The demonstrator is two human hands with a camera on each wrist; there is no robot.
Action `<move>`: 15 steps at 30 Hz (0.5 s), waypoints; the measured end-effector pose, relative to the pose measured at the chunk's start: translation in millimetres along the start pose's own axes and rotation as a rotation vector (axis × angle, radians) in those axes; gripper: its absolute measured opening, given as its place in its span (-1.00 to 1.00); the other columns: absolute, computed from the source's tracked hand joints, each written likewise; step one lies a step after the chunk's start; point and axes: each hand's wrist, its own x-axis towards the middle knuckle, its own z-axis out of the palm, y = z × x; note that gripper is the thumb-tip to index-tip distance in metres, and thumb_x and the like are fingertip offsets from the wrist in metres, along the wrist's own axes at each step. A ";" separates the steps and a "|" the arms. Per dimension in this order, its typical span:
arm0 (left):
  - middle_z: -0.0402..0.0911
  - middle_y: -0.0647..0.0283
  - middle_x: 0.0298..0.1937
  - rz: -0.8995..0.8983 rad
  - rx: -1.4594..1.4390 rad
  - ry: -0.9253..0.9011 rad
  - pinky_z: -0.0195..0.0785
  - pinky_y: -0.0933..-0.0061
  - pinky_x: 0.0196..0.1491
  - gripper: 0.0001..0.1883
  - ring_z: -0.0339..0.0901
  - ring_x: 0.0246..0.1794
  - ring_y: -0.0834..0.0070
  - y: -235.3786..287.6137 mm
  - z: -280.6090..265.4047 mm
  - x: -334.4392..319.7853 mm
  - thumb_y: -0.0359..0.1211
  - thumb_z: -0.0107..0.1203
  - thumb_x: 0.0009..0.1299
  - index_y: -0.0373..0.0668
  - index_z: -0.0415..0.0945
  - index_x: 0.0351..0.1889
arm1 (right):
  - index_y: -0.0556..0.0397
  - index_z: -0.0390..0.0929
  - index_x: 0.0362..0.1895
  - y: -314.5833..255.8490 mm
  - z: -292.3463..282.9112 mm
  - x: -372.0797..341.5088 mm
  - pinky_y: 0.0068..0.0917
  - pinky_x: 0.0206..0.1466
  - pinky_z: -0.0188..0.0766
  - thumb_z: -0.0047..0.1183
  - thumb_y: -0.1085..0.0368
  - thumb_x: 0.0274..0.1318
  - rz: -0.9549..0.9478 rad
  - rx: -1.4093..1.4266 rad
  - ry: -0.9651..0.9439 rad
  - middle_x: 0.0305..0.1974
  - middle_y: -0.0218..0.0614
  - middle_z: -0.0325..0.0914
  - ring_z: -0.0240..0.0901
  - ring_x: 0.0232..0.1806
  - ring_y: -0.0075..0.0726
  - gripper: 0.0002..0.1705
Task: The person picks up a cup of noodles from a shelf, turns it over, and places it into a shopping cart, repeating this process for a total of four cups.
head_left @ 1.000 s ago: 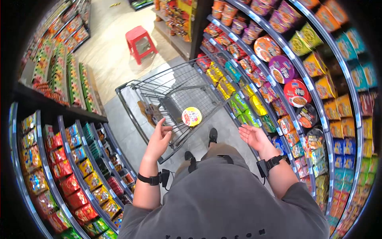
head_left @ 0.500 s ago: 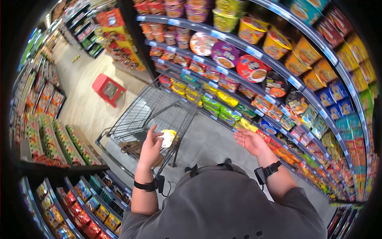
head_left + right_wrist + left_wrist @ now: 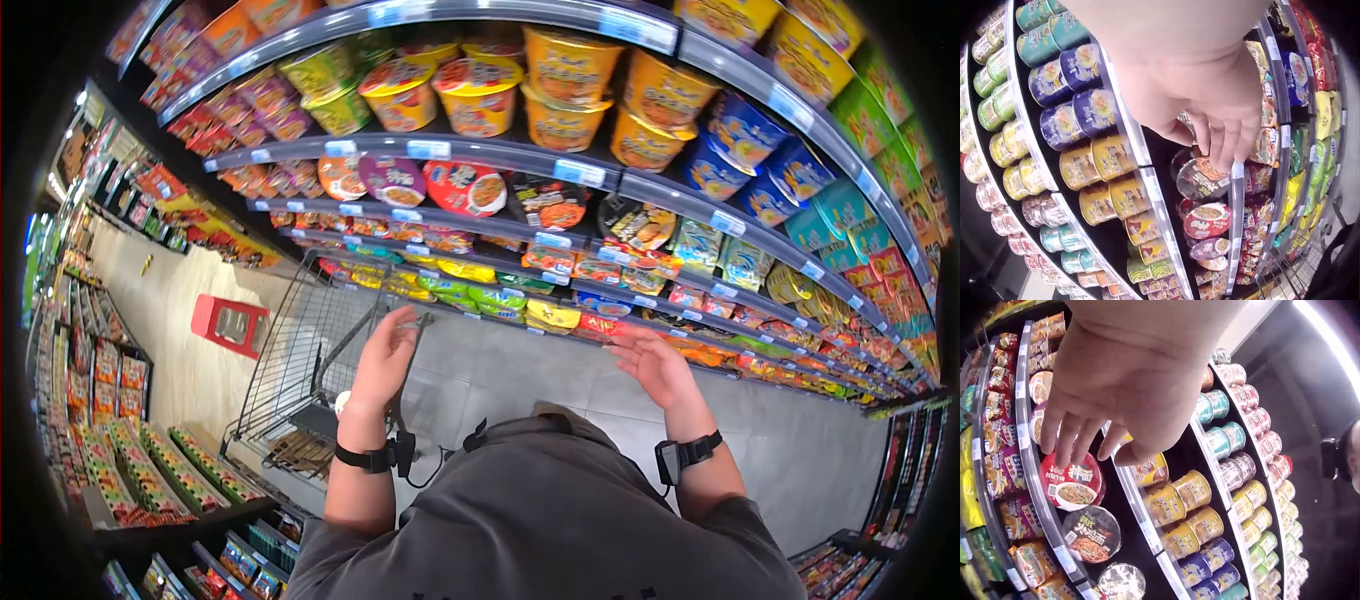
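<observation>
My left hand is held out in front of me, fingers loosely extended and holding nothing. At the same height on the other side, my right hand is also raised with relaxed fingers and nothing in it. Ahead of both hands is a shelf of instant noodles, with a red noodle bowl, a black noodle bowl and a purple noodle bowl in one row. Yellow noodle tubs stack on the shelf above. Behind my left wrist, a noodle tub in the cart is mostly hidden.
A wire shopping cart stands at my left, close by the shelf. Past it, a red stool is on the pale floor. Grey tile floor lies between me and the shelf. Another shelf borders the far right.
My view has turned right, so the noodle shelf now fills the front and the cart and stool have shifted left. Both hands stay raised with nothing in them.
</observation>
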 end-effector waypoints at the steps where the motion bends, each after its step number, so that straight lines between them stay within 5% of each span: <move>1: 0.61 0.09 0.26 0.053 0.012 -0.003 0.45 0.39 0.19 -0.55 0.60 0.13 0.42 -2.2 12.5 10.3 -0.50 0.04 0.53 -0.24 0.41 0.39 | 0.12 0.51 0.27 -9.4 -9.2 -3.2 -0.20 0.27 0.45 -0.01 0.25 0.37 -0.011 0.007 0.008 0.18 -0.08 0.62 0.56 0.22 -0.10 -0.55; 7: 0.60 0.08 0.24 0.124 0.093 -0.046 0.44 0.33 0.22 -0.53 0.60 0.17 0.31 31.5 77.7 46.3 -0.49 0.08 0.51 -0.25 0.40 0.39 | 0.14 0.47 0.31 -61.7 -37.0 -18.4 -0.21 0.27 0.45 -0.03 0.27 0.39 -0.057 0.089 -0.063 0.21 -0.07 0.61 0.55 0.24 -0.10 -0.54; 15: 0.56 0.06 0.27 0.167 0.131 -0.056 0.42 0.29 0.26 -0.50 0.55 0.24 0.27 76.3 108.2 70.7 -0.52 0.11 0.47 -0.24 0.39 0.40 | 0.23 0.37 0.40 -113.8 -20.7 -0.1 -0.14 0.39 0.37 0.04 0.20 0.36 -0.193 -0.153 -0.161 0.33 -0.01 0.51 0.45 0.36 -0.06 -0.39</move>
